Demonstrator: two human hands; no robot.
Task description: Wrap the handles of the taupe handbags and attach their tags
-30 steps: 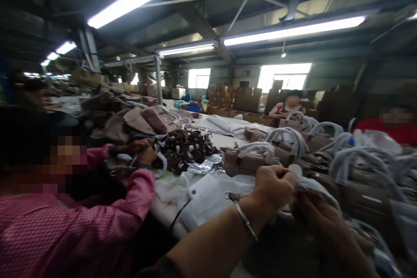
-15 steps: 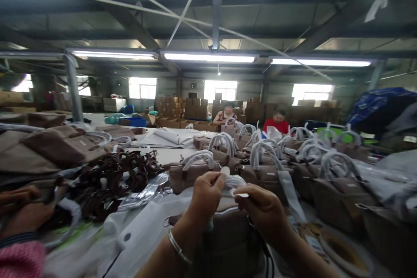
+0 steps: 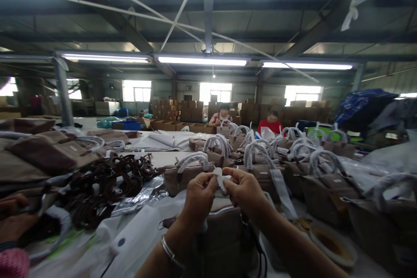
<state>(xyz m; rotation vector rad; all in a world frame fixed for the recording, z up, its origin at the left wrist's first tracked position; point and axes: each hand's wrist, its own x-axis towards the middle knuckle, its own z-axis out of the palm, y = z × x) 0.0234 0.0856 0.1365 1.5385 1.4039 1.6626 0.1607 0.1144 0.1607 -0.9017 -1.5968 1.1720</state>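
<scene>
My left hand [image 3: 199,195] is closed in a pinch on a thin white wrapping strip [image 3: 219,176]. Close beside it, my right hand [image 3: 245,189] has thumb and fingers pressed on the same white material. Both hands are above a taupe handbag [image 3: 224,239] that stands upright before me, its top zipper edge partly showing. The bag's handle is mostly hidden behind my fingers. A metal ring on a dark tab sticks out at the bag's left side, and dark straps hang at its right.
Several handbags [image 3: 260,173] with white-wrapped handles stand ahead and right. Dark brown straps [image 3: 114,182] are heaped at left, beside clear plastic packets [image 3: 141,197]. A tape roll [image 3: 332,241] lies at lower right. A co-worker's hand [image 3: 14,221] is at far left; two people sit farther back.
My right hand has moved left and turned, its fingers now close to my left hand's on the white strip. The view has shifted slightly to the right.
</scene>
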